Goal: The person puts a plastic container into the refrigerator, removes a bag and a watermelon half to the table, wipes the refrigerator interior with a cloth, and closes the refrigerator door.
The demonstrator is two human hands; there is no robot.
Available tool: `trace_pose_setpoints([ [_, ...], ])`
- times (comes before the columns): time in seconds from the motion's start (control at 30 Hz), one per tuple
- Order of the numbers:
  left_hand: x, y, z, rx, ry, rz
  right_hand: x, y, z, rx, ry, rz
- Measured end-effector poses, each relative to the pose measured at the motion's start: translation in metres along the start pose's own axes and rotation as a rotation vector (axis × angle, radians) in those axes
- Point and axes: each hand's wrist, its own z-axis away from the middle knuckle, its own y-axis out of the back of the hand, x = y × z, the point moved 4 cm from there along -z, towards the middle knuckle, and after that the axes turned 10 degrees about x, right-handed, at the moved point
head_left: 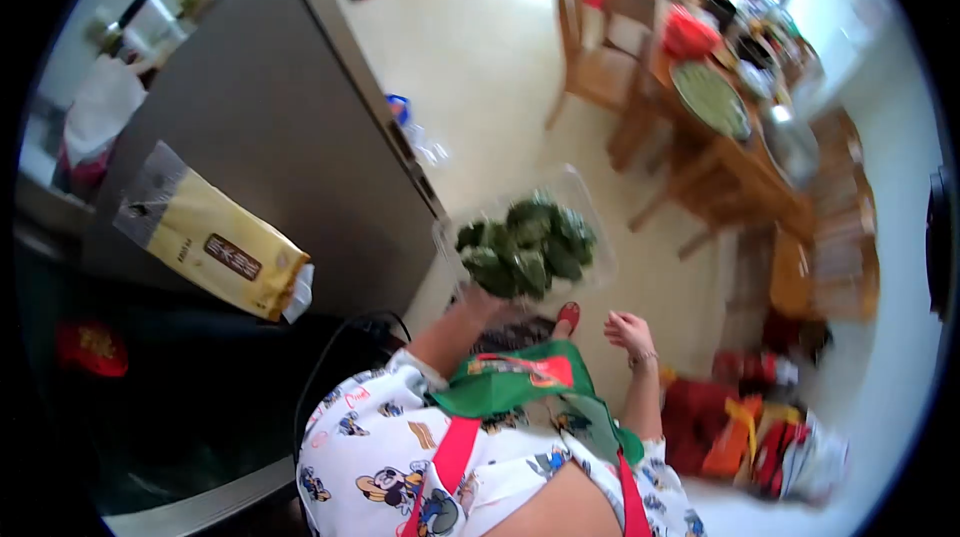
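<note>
My left hand [485, 304] grips a clear plastic container [600, 259] from below, at its near side. Dark green leaves [530, 242] are heaped inside it, and the fingers under it are mostly hidden. Off to the right, my right hand [628, 331] hangs apart from the container. Its fingers are loosely curled in, with nothing visible in them, and a bracelet [642, 358] circles the wrist.
On my left stands a tall grey fridge [270, 127], with a yellow-and-clear food bag [225, 247] near it above a dark counter [200, 397]. Ahead right are wooden chairs [598, 67] and a cluttered table [665, 77]. Bags [735, 427] lie by the right wall.
</note>
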Motion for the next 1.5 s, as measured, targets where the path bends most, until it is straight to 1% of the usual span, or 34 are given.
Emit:
trace_pose_setpoints([
  [0.03, 0.017, 0.002, -0.010, 0.027, -0.051, 0.016, -0.047, -0.015, -0.023, -0.059, 0.046, 0.025],
  [0.1, 0.043, 0.009, -0.035, 0.070, -0.167, 0.062, -0.128, -0.024, -0.070, -0.016, 0.195, 0.113],
  [0.2, 0.081, 0.014, -0.068, 0.140, -0.367, 0.135, -0.291, -0.083, -0.154, -0.149, 0.594, 0.340],
  [0.23, 0.092, 0.012, -0.077, 0.159, -0.439, 0.158, -0.350, -0.108, -0.161, -0.167, 0.789, 0.339],
  [0.27, 0.104, 0.008, -0.083, 0.178, -0.508, 0.171, -0.408, -0.140, -0.171, -0.243, 0.931, 0.407],
  [0.3, 0.113, 0.003, -0.089, 0.196, -0.581, 0.188, -0.464, -0.176, -0.175, -0.265, 1.091, 0.447],
  [0.37, 0.127, -0.007, -0.099, 0.225, -0.718, 0.229, -0.568, -0.244, -0.120, -0.362, 1.319, 0.414],
  [0.4, 0.133, -0.012, -0.104, 0.238, -0.786, 0.250, -0.610, -0.280, -0.097, -0.445, 1.423, 0.340],
  [0.43, 0.139, -0.015, -0.108, 0.258, -0.843, 0.261, -0.644, -0.316, -0.077, -0.550, 1.524, 0.247],
  [0.47, 0.142, -0.019, -0.112, 0.267, -0.910, 0.282, -0.672, -0.348, -0.048, -0.661, 1.553, 0.236],
  [0.53, 0.154, -0.012, -0.119, 0.322, -1.009, 0.299, -0.709, -0.385, 0.031, -0.805, 1.820, 0.067],
  [0.6, 0.163, -0.003, -0.121, 0.384, -1.107, 0.304, -0.728, -0.424, 0.076, -0.916, 2.095, -0.224],
  [0.67, 0.170, 0.009, -0.121, 0.439, -1.211, 0.313, -0.732, -0.458, 0.106, -0.999, 2.308, -0.364],
  [0.7, 0.176, 0.015, -0.118, 0.467, -1.258, 0.314, -0.734, -0.472, 0.114, -0.982, 2.458, -0.409],
  [0.8, 0.181, 0.032, -0.120, 0.527, -1.389, 0.346, -0.731, -0.493, 0.106, -1.082, 2.480, -0.513],
  [0.83, 0.182, 0.036, -0.122, 0.547, -1.431, 0.362, -0.733, -0.492, 0.107, -1.079, 2.503, -0.590],
  [1.0, 0.181, 0.033, -0.132, 0.680, -1.606, 0.405, -0.755, -0.494, 0.094, -1.230, 2.473, -0.600],
  [1.07, 0.178, 0.031, -0.140, 0.740, -1.662, 0.417, -0.767, -0.500, 0.077, -1.266, 2.435, -0.680],
  [1.13, 0.178, 0.030, -0.153, 0.792, -1.718, 0.430, -0.783, -0.509, 0.053, -1.368, 2.333, -0.808],
  [1.2, 0.174, 0.028, -0.172, 0.846, -1.777, 0.447, -0.802, -0.521, 0.022, -1.481, 2.210, -1.003],
  [1.23, 0.173, 0.025, -0.184, 0.875, -1.806, 0.454, -0.814, -0.525, 0.005, -1.477, 2.152, -1.044],
  [1.37, 0.176, 0.016, -0.251, 0.974, -1.922, 0.498, -0.858, -0.552, -0.067, -1.602, 1.791, -1.204],
  [1.47, 0.197, 0.010, -0.306, 1.032, -1.993, 0.507, -0.913, -0.588, -0.126, -1.743, 1.655, -1.280],
  [1.5, 0.206, 0.008, -0.323, 1.046, -2.011, 0.505, -0.928, -0.598, -0.144, -1.839, 1.570, -1.238],
])
